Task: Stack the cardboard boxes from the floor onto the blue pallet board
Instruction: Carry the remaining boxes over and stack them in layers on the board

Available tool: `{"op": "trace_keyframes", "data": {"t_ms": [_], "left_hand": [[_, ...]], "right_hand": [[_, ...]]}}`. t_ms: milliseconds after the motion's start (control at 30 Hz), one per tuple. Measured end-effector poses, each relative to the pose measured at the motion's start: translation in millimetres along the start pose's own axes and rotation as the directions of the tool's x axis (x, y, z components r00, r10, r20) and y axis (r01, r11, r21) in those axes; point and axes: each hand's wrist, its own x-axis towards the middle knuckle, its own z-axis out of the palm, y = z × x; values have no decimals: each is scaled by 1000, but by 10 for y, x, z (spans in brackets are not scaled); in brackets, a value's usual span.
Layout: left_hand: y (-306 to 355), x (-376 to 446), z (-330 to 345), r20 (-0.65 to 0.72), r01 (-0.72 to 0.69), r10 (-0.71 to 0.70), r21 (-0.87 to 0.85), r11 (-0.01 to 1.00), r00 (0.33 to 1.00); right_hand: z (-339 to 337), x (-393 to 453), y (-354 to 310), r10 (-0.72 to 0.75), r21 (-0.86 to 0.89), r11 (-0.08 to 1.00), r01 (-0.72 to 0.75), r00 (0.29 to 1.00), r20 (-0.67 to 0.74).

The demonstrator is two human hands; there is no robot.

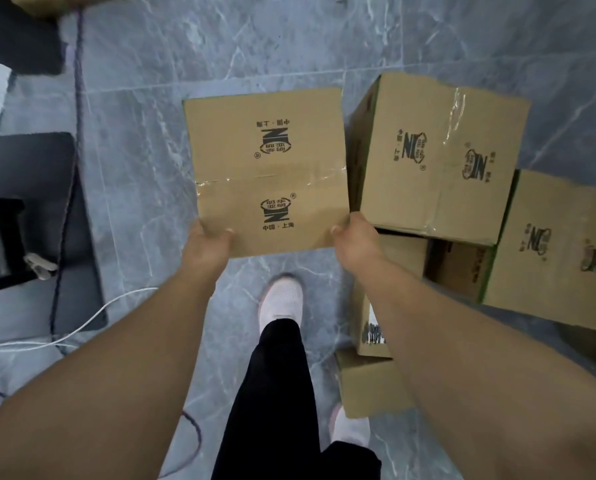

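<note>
- We see a box (269, 171) at frame centre, held above the floor (144, 98).
- Left hand (208, 245) and right hand (353, 242) grip its near corners.
- More boxes (438, 157) piled at right.

Both forearms are bare to the lower frame edge, with no sleeves, watch or rings showing on the left hand (208, 245) or the right hand (353, 239). The legs wear black trousers (276, 393). On the feet are pale pink knit sneakers (282, 299) with white soles.
</note>
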Motion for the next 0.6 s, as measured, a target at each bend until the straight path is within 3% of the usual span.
{"op": "trace_keyframes", "data": {"t_ms": [267, 600], "left_hand": [[62, -515, -238, -32, -62, 59, -90, 994, 998], [182, -2530, -892, 22, -171, 177, -160, 972, 984]], "right_hand": [[-125, -478, 107, -22, 70, 997, 18, 998, 58], [-1210, -2401, 398, -167, 116, 979, 168, 986, -16]]}}
